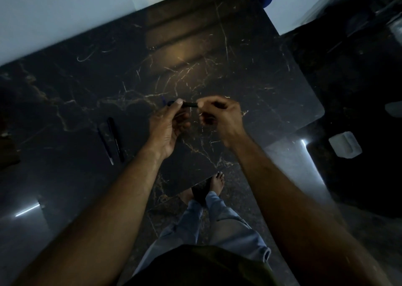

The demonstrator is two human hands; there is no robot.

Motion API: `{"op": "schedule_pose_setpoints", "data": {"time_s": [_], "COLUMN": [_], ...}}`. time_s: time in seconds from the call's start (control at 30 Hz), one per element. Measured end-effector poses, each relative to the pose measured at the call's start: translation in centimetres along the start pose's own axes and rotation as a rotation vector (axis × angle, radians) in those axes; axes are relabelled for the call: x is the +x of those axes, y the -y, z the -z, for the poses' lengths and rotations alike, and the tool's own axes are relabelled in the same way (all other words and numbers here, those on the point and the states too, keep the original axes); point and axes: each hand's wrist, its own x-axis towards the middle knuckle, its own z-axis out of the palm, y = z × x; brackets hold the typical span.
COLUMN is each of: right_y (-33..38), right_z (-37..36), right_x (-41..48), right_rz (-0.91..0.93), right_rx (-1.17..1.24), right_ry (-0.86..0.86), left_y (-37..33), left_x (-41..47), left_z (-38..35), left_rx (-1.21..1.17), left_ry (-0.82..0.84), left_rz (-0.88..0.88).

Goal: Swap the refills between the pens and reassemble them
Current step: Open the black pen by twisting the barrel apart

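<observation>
Both bare forearms are reaching forward from the near edge of the scene and converging over the dark, gold-veined marble tabletop [217,53], the wrists bending inward so the hands are meeting above its middle. The left hand [167,124] is turning palm-up, its thumb and forefinger pinching one end of a slim black pen barrel [189,104], with a blue piece [165,102], perhaps a cap or clip, poking out beyond the thumb on the far-left side. The right hand [219,114] is curling knuckles-up, its fingertips closing on the other end of the same barrel, so the pen is being held level between the two hands, clear of the table. The light is dim, and whether the barrel is already separating into parts cannot be told. To the left, well apart from the hands, a dark capped pen body [115,139] is lying flat on the marble with a thin refill-like rod [106,144] just beside it, both pointing near-to-far. Below the table edge, a bare foot [217,182] and light blue trouser legs [219,220] are showing.
</observation>
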Motion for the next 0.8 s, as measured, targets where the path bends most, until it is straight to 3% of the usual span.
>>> {"op": "schedule_pose_setpoints", "data": {"time_s": [0.1, 0.47, 0.8], "right_y": [-0.4, -0.2, 0.4], "right_z": [-0.8, -3.8, -4.2], "right_x": [-0.6, 0.1, 3.0], "right_rz": [-0.133, -0.105, -0.163], "right_rx": [0.266, 0.158, 0.330], "right_ry": [-0.107, -0.214, -0.512], "left_y": [0.1, 0.5, 0.6], "left_x": [0.0, 0.3, 1.1], "left_z": [-0.4, -1.6, -5.1], "left_rx": [0.000, 0.244, 0.271], "left_ry": [0.056, -0.024, -0.192], "left_rz": [0.000, -0.244, -0.379]}}
